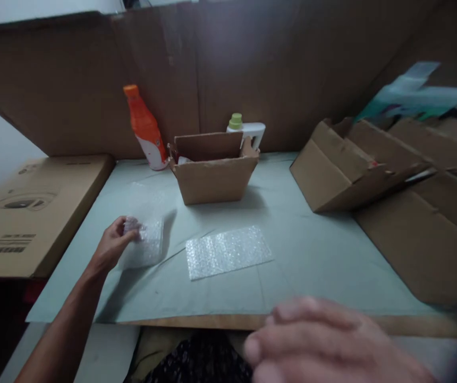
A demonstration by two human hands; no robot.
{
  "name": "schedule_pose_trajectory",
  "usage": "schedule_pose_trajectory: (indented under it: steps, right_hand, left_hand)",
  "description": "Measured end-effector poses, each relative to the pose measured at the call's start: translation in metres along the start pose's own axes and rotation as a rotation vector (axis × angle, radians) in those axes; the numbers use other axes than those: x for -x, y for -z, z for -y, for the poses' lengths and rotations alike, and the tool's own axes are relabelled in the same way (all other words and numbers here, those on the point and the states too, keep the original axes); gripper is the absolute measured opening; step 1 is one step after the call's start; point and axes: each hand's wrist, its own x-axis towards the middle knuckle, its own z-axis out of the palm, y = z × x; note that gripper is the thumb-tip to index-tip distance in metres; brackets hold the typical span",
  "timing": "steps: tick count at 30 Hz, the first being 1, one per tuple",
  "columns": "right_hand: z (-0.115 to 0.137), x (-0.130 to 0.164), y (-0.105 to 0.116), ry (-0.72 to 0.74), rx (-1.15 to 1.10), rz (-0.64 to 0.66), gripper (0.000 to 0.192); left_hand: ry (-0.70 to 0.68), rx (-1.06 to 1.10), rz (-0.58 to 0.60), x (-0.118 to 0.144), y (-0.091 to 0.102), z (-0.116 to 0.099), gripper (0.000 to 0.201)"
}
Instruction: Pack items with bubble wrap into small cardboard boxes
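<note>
My left hand (113, 244) reaches out over the pale green table cover (300, 266) and grips the edge of a bubble wrap sheet (145, 243), lifting it slightly. A second bubble wrap sheet (228, 252) lies flat on the cover, just to the right. My right hand (324, 346) is close to the camera at the bottom, blurred, fingers together, holding nothing that I can see. A small open cardboard box (213, 173) stands behind the sheets.
An orange bottle (145, 130) and a white bottle with a green cap (246, 132) stand against the cardboard back wall. A flat printed carton (29, 213) lies at the left. Folded cardboard boxes (372, 165) are stacked at the right.
</note>
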Motion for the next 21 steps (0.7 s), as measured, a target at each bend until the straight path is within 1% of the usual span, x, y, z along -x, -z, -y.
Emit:
schedule_pose_trajectory:
  steps: [2, 3, 4, 5, 6, 7, 8, 9, 10, 11, 13, 15, 16, 17, 19, 21]
  right_hand:
    - [-0.018, -0.008, 0.013, -0.014, 0.184, -0.028, 0.037]
    - [-0.03, -0.015, 0.015, -0.05, 0.201, -0.034, 0.05]
    - [-0.044, -0.021, 0.014, -0.107, 0.163, -0.007, 0.065]
    - [-0.058, -0.026, 0.01, -0.173, 0.066, 0.061, 0.084]
    - [-0.072, -0.03, 0.004, -0.246, -0.066, 0.139, 0.099]
    - [-0.084, -0.031, -0.003, -0.321, -0.205, 0.216, 0.11]
    - [-0.094, -0.03, -0.01, -0.379, -0.334, 0.251, 0.115]
    - [-0.102, -0.027, -0.016, -0.43, -0.435, 0.245, 0.114]
    - [-0.107, -0.023, -0.019, -0.472, -0.501, 0.196, 0.11]
    - [-0.109, -0.018, -0.02, -0.509, -0.53, 0.114, 0.102]
    - [-0.109, -0.008, -0.016, -0.566, -0.502, -0.049, 0.078]
    - [-0.106, -0.001, -0.006, -0.561, -0.358, -0.13, 0.046]
    - [-0.106, 0.0, -0.002, -0.531, -0.253, -0.154, 0.034]
    - [-0.107, -0.001, 0.002, -0.492, -0.139, -0.173, 0.025]
    - [-0.117, -0.007, 0.007, -0.413, 0.089, -0.208, 0.017]
    - [-0.134, -0.016, 0.007, -0.367, 0.321, -0.206, 0.015]
  left_hand:
    - [-0.04, 0.179, 0.112, 0.026, 0.007, -0.01, 0.051]
    - [-0.063, 0.246, 0.187, 0.039, 0.008, -0.017, 0.052]
    - [-0.086, 0.283, 0.273, 0.05, 0.006, -0.024, 0.051]
    - [-0.108, 0.288, 0.361, 0.06, 0.002, -0.031, 0.049]
    - [-0.128, 0.279, 0.455, 0.069, -0.004, -0.038, 0.048]
    - [-0.142, 0.265, 0.56, 0.075, -0.011, -0.044, 0.049]
    - [-0.148, 0.249, 0.673, 0.079, -0.019, -0.049, 0.05]
    - [-0.158, 0.231, 0.775, 0.081, -0.026, -0.054, 0.051]
    - [-0.175, 0.206, 0.856, 0.082, -0.033, -0.057, 0.052]
    - [-0.2, 0.173, 0.91, 0.08, -0.038, -0.059, 0.053]
    - [-0.246, 0.098, 0.961, 0.073, -0.046, -0.061, 0.053]
    - [-0.253, 0.048, 0.988, 0.061, -0.052, -0.062, 0.053]
    - [-0.239, 0.03, 1.0, 0.055, -0.055, -0.062, 0.053]
    - [-0.23, 0.009, 0.997, 0.047, -0.059, -0.062, 0.052]
    - [-0.244, -0.067, 0.937, 0.031, -0.067, -0.061, 0.051]
    - [-0.288, -0.205, 0.837, 0.014, -0.078, -0.056, 0.048]
